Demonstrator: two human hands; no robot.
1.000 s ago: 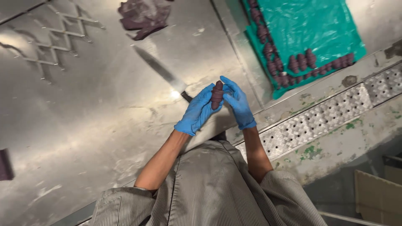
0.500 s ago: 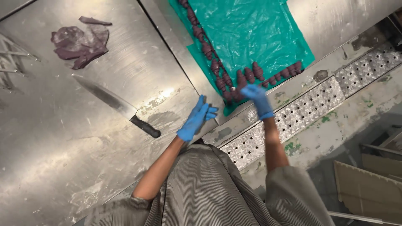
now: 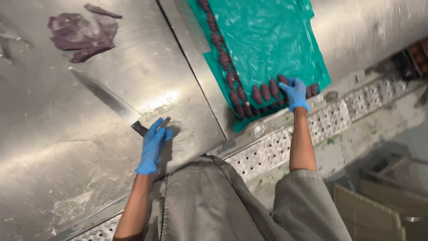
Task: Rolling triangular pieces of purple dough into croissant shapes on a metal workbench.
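Note:
My right hand [image 3: 294,93], in a blue glove, reaches onto a green plastic sheet [image 3: 272,40] and its fingers close on a dark purple oblong piece [image 3: 282,81] at the sheet's near edge. That piece sits in a row of similar pieces [image 3: 232,80] running along the sheet's left and near edges. My left hand [image 3: 153,145], also gloved, lies with fingers spread on the dark handle of a large knife [image 3: 107,99] that rests flat on the steel table [image 3: 53,147].
A flat dark purple mass [image 3: 82,35] lies at the table's far left. A perforated metal strip [image 3: 379,102] runs along the table's near edge. Cardboard boxes [image 3: 370,216] stand on the floor at the lower right.
Both hands held one purple piece together; they parted. My right hand carried it right to the row on the green sheet, my left moved down-left onto the knife handle.

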